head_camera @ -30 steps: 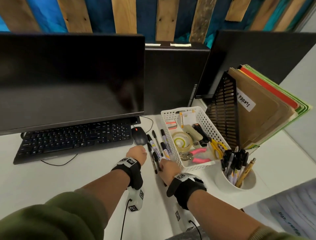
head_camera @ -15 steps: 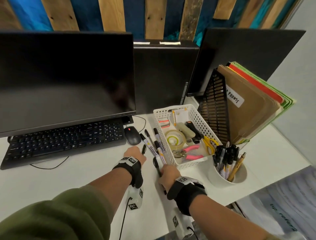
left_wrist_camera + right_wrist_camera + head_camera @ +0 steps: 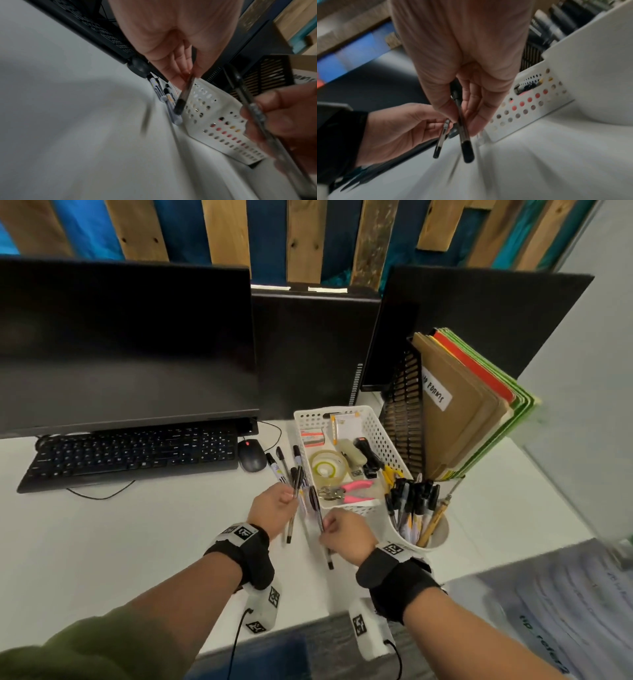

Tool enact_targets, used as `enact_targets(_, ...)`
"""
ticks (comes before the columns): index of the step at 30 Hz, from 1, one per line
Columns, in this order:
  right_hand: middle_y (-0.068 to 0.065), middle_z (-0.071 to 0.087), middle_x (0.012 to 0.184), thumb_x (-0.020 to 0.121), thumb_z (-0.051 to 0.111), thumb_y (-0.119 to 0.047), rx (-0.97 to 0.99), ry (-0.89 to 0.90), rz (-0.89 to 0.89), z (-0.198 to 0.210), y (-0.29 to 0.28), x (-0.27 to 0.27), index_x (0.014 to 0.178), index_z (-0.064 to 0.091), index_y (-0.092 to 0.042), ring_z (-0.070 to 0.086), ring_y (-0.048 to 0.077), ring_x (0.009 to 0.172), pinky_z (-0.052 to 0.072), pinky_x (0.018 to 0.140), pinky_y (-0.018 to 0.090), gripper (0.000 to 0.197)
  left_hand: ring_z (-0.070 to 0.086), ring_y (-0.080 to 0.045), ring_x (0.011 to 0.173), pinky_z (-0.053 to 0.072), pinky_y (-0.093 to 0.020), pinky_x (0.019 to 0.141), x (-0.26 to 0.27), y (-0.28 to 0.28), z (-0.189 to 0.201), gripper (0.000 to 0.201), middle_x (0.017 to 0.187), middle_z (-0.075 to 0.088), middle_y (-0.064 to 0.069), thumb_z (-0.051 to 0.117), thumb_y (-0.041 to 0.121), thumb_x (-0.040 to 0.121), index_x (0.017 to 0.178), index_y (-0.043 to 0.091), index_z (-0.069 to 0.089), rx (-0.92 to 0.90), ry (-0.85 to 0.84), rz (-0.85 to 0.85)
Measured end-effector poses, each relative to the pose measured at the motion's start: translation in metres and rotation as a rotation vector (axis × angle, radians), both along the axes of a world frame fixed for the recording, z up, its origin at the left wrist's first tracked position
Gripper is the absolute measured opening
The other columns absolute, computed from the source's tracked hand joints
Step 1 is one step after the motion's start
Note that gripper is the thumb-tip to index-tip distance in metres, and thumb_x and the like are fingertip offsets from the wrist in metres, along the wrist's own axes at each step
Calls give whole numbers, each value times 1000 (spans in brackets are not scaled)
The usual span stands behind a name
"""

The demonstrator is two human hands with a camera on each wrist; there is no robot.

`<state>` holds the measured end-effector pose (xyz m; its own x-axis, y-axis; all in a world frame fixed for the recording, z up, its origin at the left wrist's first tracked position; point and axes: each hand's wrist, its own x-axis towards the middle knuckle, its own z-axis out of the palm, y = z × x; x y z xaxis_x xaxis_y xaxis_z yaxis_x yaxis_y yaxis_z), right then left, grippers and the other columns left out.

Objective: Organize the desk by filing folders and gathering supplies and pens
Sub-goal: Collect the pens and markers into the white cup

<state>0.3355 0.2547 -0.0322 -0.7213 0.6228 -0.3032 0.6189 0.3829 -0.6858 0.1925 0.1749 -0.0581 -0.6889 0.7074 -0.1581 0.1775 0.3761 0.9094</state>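
Note:
My left hand pinches a black-capped clear pen just left of the white basket. In the left wrist view my left hand holds that pen above the desk. My right hand pinches a second pen, which shows close up as the second pen in the right wrist view. Three markers lie on the desk between the mouse and the basket. A white pen cup full of pens stands right of my right hand. Folders stand in a black rack.
The basket holds a tape roll, pink pliers, scissors and small boxes. A keyboard, a mouse and a monitor fill the left. The desk's front edge is near my wrists. Papers lie at the lower right.
Each hand has picked a pen up off the desk beside the basket and now holds it lifted. Three markers stay on the desk.

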Motion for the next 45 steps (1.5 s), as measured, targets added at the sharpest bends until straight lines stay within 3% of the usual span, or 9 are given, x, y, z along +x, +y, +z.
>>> enact_targets(4,-5,50,61,70,64,-3,-1,181,-42,17,10,32,69,48,-23,52,20,65,51,75,43,26,54,-13,78,45,-24,84,31,9,9,33,79,54,6,62,4,85,116,15,57,103,21,-28)
enact_targets(10,-3,50,67,73,66,-2,123,414,-203,40,40,81,78,54,-11,44,10,59,40,62,22,16,51,-11,73,42,-5,69,82,41,42,18,72,53,8,63,0,81,84,16,57,254,9,-56)
enact_targets(13,-2,51,66,72,66,-2,137,448,-320,42,59,101,77,51,-13,45,12,59,41,62,23,19,57,-11,77,50,-14,75,101,62,55,11,75,57,5,67,5,82,86,12,59,321,-52,-20)
enact_targets(17,-3,54,64,73,65,-4,198,361,-409,33,81,125,72,49,-19,49,16,62,39,59,23,22,63,-25,91,54,-39,90,124,80,63,11,83,61,-2,65,6,83,88,14,60,370,-115,-9)
enact_targets(24,8,70,83,78,69,-19,286,144,-388,12,95,136,76,62,-17,63,26,83,44,73,28,7,58,-12,81,44,-19,79,158,89,49,13,84,65,-1,66,13,83,95,9,67,171,135,-21)
enact_targets(33,7,69,98,84,63,-27,358,-110,-366,15,101,127,93,72,-16,63,24,92,40,68,23,17,62,-22,94,47,-28,79,163,93,34,17,96,70,-3,57,30,86,91,18,68,-256,392,-145)
enact_targets(38,5,68,92,81,66,-30,344,-137,-384,12,98,128,78,62,-20,61,22,83,39,64,24,11,61,-20,83,47,-28,71,160,96,35,14,82,67,-1,59,32,86,79,20,62,-250,446,-183)
enact_targets(41,2,63,79,79,67,-29,336,-67,-410,12,96,131,73,57,-19,55,20,74,43,64,26,15,53,-14,71,40,-24,65,156,90,36,14,64,51,8,58,31,87,82,19,62,-177,430,-164)
enact_targets(45,1,63,72,79,64,-23,312,87,-427,19,86,125,72,59,-17,60,23,73,50,68,31,11,49,-14,69,41,-27,67,148,75,38,20,62,47,8,53,33,91,86,17,63,-91,393,-136)
